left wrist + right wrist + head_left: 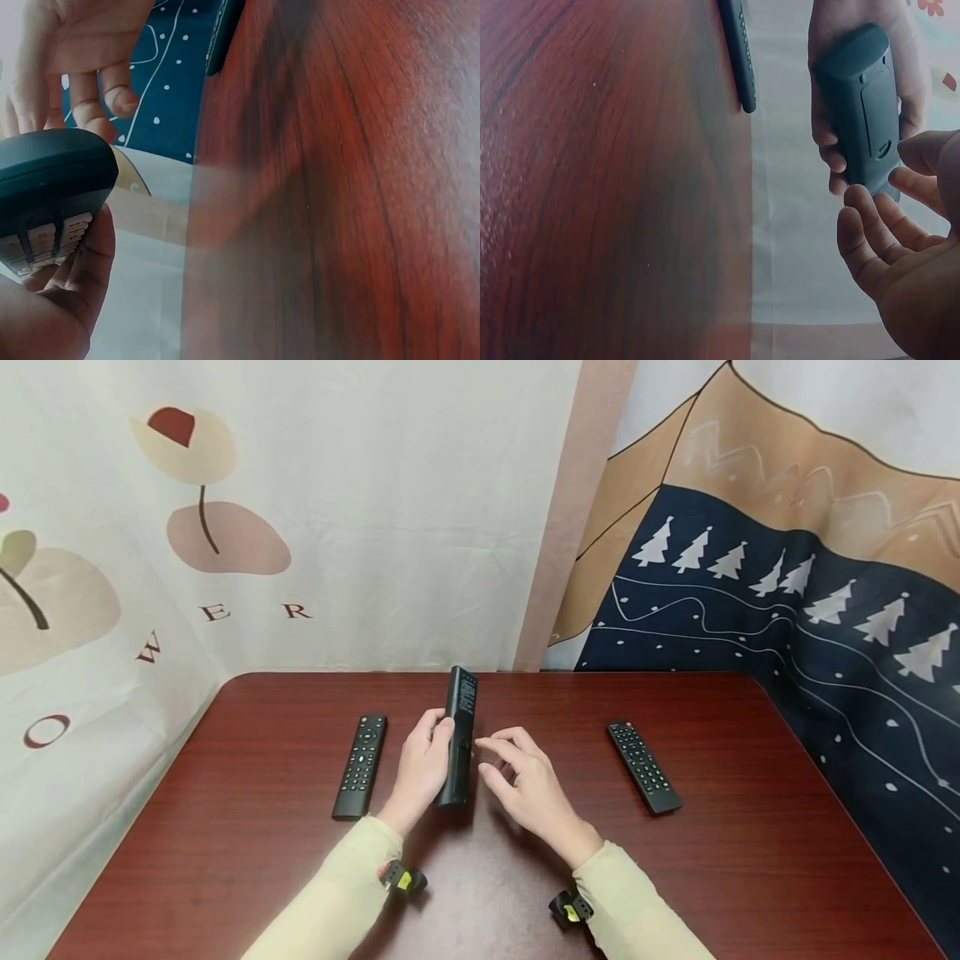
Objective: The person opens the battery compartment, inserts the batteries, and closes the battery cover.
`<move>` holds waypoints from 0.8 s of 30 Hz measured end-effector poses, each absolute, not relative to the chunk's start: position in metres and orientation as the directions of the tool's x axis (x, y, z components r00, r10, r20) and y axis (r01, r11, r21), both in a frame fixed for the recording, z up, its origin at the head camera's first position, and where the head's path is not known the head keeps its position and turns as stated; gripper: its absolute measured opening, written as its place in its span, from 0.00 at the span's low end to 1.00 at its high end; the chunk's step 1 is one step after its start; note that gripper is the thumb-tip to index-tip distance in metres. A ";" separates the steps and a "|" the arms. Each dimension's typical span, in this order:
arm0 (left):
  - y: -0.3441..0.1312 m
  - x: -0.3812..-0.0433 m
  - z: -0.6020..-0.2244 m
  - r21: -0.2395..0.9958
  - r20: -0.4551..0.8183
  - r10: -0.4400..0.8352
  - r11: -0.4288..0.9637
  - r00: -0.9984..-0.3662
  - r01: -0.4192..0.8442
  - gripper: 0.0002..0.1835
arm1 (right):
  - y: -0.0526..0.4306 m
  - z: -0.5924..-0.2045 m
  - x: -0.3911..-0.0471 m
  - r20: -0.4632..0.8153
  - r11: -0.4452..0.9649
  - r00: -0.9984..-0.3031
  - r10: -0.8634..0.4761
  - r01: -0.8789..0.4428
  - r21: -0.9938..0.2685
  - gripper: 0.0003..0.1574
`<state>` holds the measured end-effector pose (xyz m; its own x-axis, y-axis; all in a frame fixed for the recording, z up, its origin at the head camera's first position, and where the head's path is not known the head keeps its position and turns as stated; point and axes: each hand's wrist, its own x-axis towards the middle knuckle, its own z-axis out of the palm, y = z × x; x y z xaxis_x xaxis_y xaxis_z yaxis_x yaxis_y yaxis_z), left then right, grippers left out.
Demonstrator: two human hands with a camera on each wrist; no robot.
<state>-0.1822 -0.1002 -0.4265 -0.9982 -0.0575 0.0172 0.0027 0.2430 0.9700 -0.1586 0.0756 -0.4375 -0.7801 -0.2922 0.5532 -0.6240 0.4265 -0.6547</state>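
Note:
My left hand [422,768] grips a black remote control [461,735] and holds it tilted up above the table, its back turned to the right. In the right wrist view the remote's back [844,112] shows a closed battery cover [876,112] with a small notch mark. My right hand [531,785] is just right of the remote, fingers loosely bent and holding nothing; in the head view a narrow gap parts its fingertips from the remote. Rows of keys [52,244] show on the remote's front in the left wrist view.
On the red-brown wooden table [285,877], a second black remote [361,767] lies keys up to the left of my left hand. A third remote [642,767] lies keys up to the right. Printed curtains [420,527] hang behind the table.

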 end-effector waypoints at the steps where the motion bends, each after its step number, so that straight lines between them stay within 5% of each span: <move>1: -0.101 -0.182 -0.426 0.971 0.015 -0.055 0.238 -0.998 0.001 0.18 | 0.076 -0.438 -0.159 0.553 0.430 -0.781 -0.292 -0.623 -0.653 0.18; 24: -0.127 -0.181 -0.420 0.955 0.058 -0.034 0.293 -0.998 0.045 0.18 | 0.097 -0.438 -0.162 0.522 0.472 -0.799 -0.300 -0.599 -0.646 0.16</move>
